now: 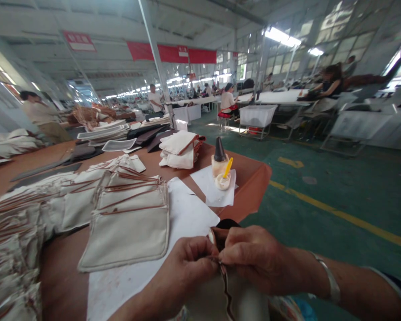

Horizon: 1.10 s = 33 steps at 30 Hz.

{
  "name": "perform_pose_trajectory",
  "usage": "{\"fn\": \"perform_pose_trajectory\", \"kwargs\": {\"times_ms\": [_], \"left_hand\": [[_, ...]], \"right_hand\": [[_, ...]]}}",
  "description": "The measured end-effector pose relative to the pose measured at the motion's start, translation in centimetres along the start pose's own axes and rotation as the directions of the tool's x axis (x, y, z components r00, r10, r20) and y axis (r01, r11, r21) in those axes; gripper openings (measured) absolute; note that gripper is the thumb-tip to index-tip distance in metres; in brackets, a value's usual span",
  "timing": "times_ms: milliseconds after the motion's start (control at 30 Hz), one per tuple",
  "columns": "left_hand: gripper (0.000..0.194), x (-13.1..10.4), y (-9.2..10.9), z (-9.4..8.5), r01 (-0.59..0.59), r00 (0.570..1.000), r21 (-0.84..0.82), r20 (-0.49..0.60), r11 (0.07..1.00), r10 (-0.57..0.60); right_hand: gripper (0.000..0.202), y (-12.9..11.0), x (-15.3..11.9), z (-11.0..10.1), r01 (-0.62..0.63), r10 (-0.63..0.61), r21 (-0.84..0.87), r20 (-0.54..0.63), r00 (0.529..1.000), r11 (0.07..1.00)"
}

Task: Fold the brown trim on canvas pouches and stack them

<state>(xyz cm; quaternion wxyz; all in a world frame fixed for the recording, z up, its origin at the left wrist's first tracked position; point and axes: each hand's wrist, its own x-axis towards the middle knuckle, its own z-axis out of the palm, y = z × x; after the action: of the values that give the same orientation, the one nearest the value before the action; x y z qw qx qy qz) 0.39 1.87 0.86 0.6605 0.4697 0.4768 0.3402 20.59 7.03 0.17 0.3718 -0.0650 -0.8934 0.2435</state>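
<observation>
A cream leather-like piece (243,296) with a brown-edged seam hangs below my hands near the table's front edge. My left hand (187,267) pinches one side of its edge. From the right, my right hand (254,256) grips the other side, fingers closed and close to the left fingertips. A brown strip of the same piece shows above the fingers. Just beyond lies a white paper sheet (183,214) with a flat cream panel (130,236) at its left, the front one of an overlapping row with brown edging.
A small pot (223,182) with a yellow-handled applicator (228,167) and a black-capped bottle (219,156) stand on paper at the table's right corner. Folded cream pieces (178,154) are stacked behind. Co-workers sit farther back near white bins (257,117); green floor (321,191) lies right.
</observation>
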Motion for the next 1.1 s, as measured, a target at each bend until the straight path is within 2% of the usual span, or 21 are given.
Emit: {"fn": "perform_pose_trajectory", "kwargs": {"times_ms": [67, 133, 200, 233, 267, 300, 333, 400, 433, 467, 533, 633, 733, 800, 933, 1000, 1100], "left_hand": [[0.023, -0.2, 0.0, 0.1, 0.048, 0.999, -0.108, 0.010, 0.993, -0.047], [0.029, -0.2, -0.1, 0.2, 0.063, 0.998, -0.145, 0.001, 0.987, -0.064], [0.037, -0.3, -0.2, 0.0, 0.058, 0.998, -0.122, 0.020, 0.991, -0.056], [0.040, -0.3, -0.4, -0.1, 0.051, 0.998, -0.109, 0.040, 0.993, -0.047], [0.040, -0.4, -0.5, -0.3, 0.040, 0.997, -0.098, 0.065, 0.994, -0.034], [0.040, -0.5, -0.5, -0.6, 0.023, 0.996, -0.087, 0.087, 0.996, -0.015], [0.040, -0.6, -0.6, -0.8, 0.008, 0.994, -0.075, 0.105, 0.997, 0.000], [0.041, -0.8, -0.4, -1.2, -0.015, 0.991, -0.040, 0.133, 0.999, 0.020], [0.042, -0.9, -0.3, -1.3, -0.021, 0.990, -0.019, 0.142, 1.000, 0.024], [0.043, -1.0, -0.2, -1.4, -0.025, 0.989, 0.000, 0.143, 1.000, 0.025], [0.044, -1.2, 0.1, -1.4, -0.033, 0.992, 0.035, 0.125, 0.999, 0.029], [0.044, -1.5, 0.1, -1.1, -0.062, 0.994, 0.047, 0.088, 0.997, 0.058], [0.044, -1.5, -0.3, -0.9, -0.082, 0.993, -0.021, 0.085, 0.996, 0.083], [0.044, -1.3, -0.4, -0.9, -0.095, 0.989, -0.028, 0.115, 0.995, 0.098], [0.042, -1.2, 0.6, -0.7, -0.225, 0.967, 0.209, 0.170, 0.952, 0.192], [0.042, -1.3, 1.6, -0.6, -0.282, 0.956, 0.323, 0.177, 0.903, 0.235], [0.046, -1.4, 2.6, -1.1, -0.271, 0.956, 0.355, 0.206, 0.894, 0.208]], "right_hand": [[0.019, 0.0, -0.2, -0.1, 0.097, -0.097, -0.102, 0.004, 0.995, 0.990], [0.018, -0.1, -0.3, 0.0, 0.151, -0.153, -0.193, 0.004, 0.988, 0.970], [0.017, -0.4, -0.5, 0.1, 0.160, -0.164, -0.182, -0.006, 0.986, 0.970], [0.017, -0.7, -0.6, 0.1, 0.141, -0.144, -0.113, -0.019, 0.989, 0.984], [0.018, -0.9, -0.7, 0.0, 0.078, -0.078, -0.008, -0.033, 0.996, 0.997], [0.021, -1.2, -0.7, -0.2, -0.032, 0.038, 0.121, -0.050, 0.998, 0.992], [0.025, -1.5, -0.6, -0.5, -0.175, 0.195, 0.256, -0.052, 0.980, 0.951], [0.034, -1.9, -0.3, -1.2, -0.459, 0.492, 0.444, 0.046, 0.870, 0.770], [0.039, -2.0, 0.0, -1.6, -0.556, 0.576, 0.476, 0.121, 0.808, 0.681], [0.045, -2.1, 0.3, -2.0, -0.615, 0.609, 0.482, 0.193, 0.769, 0.624], [0.053, -2.1, 0.9, -2.4, -0.670, 0.588, 0.450, 0.328, 0.739, 0.591], [0.059, -2.1, 1.2, -2.1, -0.653, 0.546, 0.398, 0.359, 0.757, 0.644], [0.057, -1.9, 0.9, -1.4, -0.578, 0.518, 0.363, 0.256, 0.816, 0.731], [0.057, -1.7, 0.6, -1.3, -0.558, 0.504, 0.379, 0.240, 0.830, 0.738], [0.054, -1.1, 0.7, -2.2, -0.581, 0.451, 0.429, 0.372, 0.811, 0.691], [0.050, -1.0, 1.1, -2.5, -0.551, 0.420, 0.368, 0.380, 0.824, 0.749], [0.045, -1.2, 1.8, -2.6, -0.471, 0.370, 0.291, 0.339, 0.865, 0.833]]}}
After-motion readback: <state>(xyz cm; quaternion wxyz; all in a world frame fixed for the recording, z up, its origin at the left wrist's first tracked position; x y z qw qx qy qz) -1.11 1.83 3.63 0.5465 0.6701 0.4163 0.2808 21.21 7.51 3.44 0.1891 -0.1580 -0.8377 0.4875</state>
